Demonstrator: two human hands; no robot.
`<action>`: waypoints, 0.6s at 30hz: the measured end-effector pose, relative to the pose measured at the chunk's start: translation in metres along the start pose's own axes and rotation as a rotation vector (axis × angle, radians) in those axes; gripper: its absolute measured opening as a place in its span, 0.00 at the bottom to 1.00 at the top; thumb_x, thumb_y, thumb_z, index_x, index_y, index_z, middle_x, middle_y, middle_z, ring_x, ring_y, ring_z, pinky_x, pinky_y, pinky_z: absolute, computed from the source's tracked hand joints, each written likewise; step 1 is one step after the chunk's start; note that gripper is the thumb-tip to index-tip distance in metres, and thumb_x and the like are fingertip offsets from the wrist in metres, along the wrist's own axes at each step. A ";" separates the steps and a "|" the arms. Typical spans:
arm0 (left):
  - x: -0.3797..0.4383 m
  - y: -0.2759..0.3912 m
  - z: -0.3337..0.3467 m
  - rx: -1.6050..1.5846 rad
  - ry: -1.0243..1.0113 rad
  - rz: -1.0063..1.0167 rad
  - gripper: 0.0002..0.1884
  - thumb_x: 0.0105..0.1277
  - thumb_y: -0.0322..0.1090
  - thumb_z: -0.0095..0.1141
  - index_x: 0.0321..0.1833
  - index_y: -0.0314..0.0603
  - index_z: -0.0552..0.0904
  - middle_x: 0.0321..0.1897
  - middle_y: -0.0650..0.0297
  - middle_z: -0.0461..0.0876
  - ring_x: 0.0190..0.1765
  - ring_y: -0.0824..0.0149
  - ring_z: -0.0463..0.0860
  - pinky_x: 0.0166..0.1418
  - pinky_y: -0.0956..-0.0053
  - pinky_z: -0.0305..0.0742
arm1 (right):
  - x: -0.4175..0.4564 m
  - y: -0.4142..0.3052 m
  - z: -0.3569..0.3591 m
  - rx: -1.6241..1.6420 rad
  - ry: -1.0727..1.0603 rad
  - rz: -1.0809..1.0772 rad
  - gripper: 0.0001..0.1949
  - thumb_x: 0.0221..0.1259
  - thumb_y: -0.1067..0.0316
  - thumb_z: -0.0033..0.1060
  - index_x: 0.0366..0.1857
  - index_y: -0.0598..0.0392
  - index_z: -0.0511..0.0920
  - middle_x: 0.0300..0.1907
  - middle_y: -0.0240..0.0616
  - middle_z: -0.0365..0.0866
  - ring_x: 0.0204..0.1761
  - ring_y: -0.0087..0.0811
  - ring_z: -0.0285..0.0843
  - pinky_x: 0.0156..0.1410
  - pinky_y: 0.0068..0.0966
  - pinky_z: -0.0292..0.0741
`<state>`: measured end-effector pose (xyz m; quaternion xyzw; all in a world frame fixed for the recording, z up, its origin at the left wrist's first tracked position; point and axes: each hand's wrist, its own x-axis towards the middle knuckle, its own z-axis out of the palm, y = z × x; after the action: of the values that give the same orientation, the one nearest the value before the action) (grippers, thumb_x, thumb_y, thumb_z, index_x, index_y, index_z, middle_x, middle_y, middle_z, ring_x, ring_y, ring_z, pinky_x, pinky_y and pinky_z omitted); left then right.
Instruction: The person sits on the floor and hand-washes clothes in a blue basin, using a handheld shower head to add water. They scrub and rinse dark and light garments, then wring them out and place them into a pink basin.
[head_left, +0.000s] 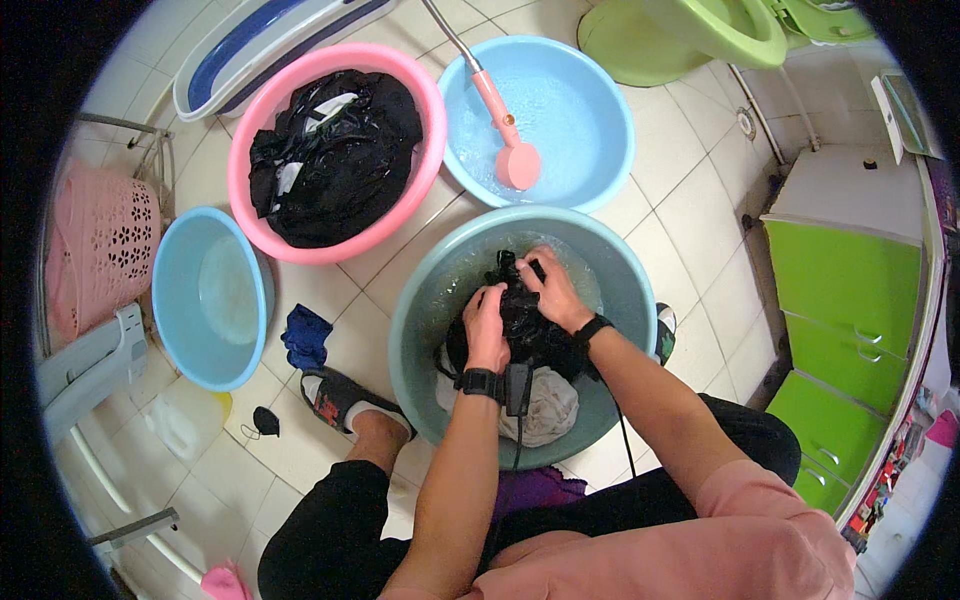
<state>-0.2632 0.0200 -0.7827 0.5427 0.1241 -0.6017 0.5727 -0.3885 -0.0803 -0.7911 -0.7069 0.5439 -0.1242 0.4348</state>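
A wet black cloth (517, 309) is bunched between my two hands, inside a large grey-green plastic basin (409, 337). My left hand (487, 322) grips it from the near left, thumb on top. On the far right side my right hand (553, 289) has its fingers curled on the same cloth. Sudsy water (480, 259) shows in the far part of the basin. Close to me in the basin lies a wadded whitish cloth (551, 409). Black straps with a cabled device circle my wrists and hide part of the cloths.
A pink basin (241, 187) holds wet black clothes (345, 165). Beside it, a pink shower head (517, 165) rests in a light blue basin (619, 135) of water. A smaller blue basin (166, 300) and navy cloth (306, 336) are left; green cabinets (840, 285) are right.
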 end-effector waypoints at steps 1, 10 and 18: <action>0.001 -0.004 -0.005 0.060 0.112 0.075 0.14 0.70 0.41 0.63 0.50 0.39 0.83 0.46 0.64 0.84 0.48 0.66 0.81 0.53 0.69 0.75 | 0.005 0.006 -0.004 -0.064 0.060 -0.104 0.19 0.72 0.53 0.61 0.49 0.62 0.80 0.57 0.58 0.79 0.61 0.61 0.75 0.64 0.49 0.73; 0.032 0.011 -0.038 -0.132 -0.087 -0.029 0.32 0.74 0.56 0.62 0.70 0.39 0.75 0.62 0.56 0.81 0.63 0.60 0.80 0.66 0.63 0.76 | -0.038 -0.011 0.043 0.174 -0.109 0.003 0.23 0.60 0.62 0.72 0.59 0.52 0.80 0.59 0.56 0.77 0.63 0.57 0.76 0.71 0.41 0.73; -0.004 -0.002 0.021 -0.039 -0.011 -0.048 0.26 0.64 0.39 0.68 0.61 0.32 0.80 0.52 0.58 0.83 0.50 0.63 0.82 0.53 0.68 0.77 | -0.010 -0.007 -0.001 -0.019 0.026 0.177 0.24 0.74 0.46 0.55 0.49 0.60 0.85 0.50 0.57 0.85 0.54 0.58 0.83 0.61 0.44 0.77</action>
<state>-0.2761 0.0067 -0.7730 0.5249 0.1456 -0.6158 0.5693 -0.3886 -0.0715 -0.7821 -0.6584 0.6112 -0.0893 0.4301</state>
